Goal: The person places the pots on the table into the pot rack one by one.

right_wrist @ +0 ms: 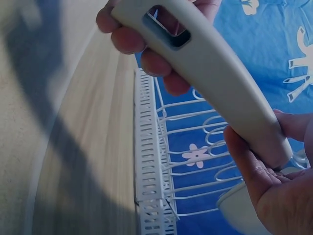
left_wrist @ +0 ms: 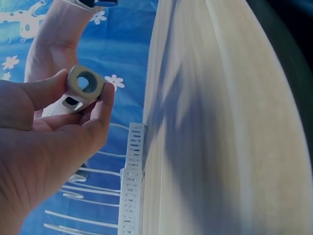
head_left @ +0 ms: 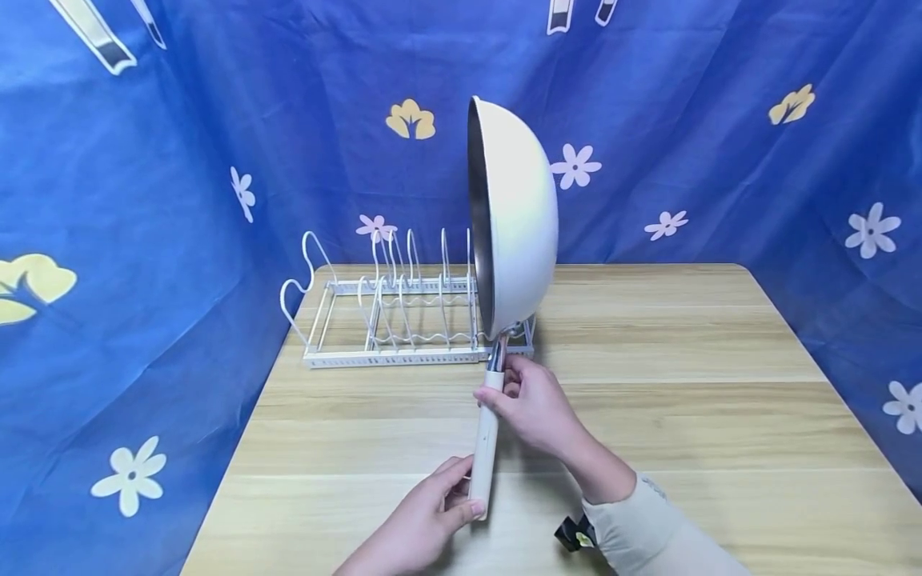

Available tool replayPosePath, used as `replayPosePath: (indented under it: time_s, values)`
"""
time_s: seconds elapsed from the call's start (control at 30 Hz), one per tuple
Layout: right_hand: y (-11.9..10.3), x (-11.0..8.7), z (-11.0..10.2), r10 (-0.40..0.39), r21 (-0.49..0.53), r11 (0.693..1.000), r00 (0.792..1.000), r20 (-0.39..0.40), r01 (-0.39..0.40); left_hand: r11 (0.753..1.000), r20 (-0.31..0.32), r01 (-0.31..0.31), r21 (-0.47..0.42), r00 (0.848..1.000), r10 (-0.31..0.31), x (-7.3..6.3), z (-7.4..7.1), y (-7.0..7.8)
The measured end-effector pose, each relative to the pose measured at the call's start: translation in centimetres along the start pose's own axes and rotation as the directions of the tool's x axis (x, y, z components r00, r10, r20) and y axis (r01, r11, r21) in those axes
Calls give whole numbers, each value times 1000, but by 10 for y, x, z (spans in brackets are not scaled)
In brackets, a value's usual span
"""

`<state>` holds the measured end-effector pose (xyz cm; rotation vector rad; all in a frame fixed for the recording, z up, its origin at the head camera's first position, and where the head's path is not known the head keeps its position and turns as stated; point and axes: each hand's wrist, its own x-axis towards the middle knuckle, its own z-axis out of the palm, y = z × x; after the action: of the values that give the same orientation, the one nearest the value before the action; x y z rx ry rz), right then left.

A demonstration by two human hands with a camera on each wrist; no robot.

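A wok [head_left: 522, 216], white outside and dark inside, stands tilted up on its edge with its opening to the left. Its pale handle [head_left: 487, 444] points down toward me. My right hand [head_left: 536, 408] grips the handle near the metal neck, thumb on top. At the handle's tail end, my left hand [head_left: 425, 512] pinches it between thumb and fingers; the left wrist view shows the hollow handle end [left_wrist: 99, 88] there. Behind the hands is a white wire rack [head_left: 403, 358], its right end partly hidden by the wok.
The rack's upright wire loops [head_left: 403, 304] stand in two rows along its rails. Under everything lies a wood-grain table [head_left: 684, 416]. Blue flowered cloth [head_left: 648, 160] hangs behind and at both sides. A black object [head_left: 574, 534] shows beside the right sleeve.
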<state>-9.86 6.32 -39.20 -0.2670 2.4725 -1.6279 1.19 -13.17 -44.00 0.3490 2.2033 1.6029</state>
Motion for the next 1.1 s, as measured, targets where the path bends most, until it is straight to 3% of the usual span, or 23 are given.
replayPosePath:
  time_s: [0.5,0.77,0.97,1.1]
  values:
    - [18,11,17,126,90,988,991,31,-129,983,155,66,-173,987,-39,-3,-19,-3]
    - [22,14,21,155,135,978,987,29,-158,962,179,116,-246,981,-72,-2,-22,-4]
    - [24,14,24,170,102,980,985,35,-173,961,165,156,-228,979,-119,-1,-24,-6]
    - [27,14,25,171,138,974,982,83,-181,982,151,139,-128,981,-119,3,-26,-8]
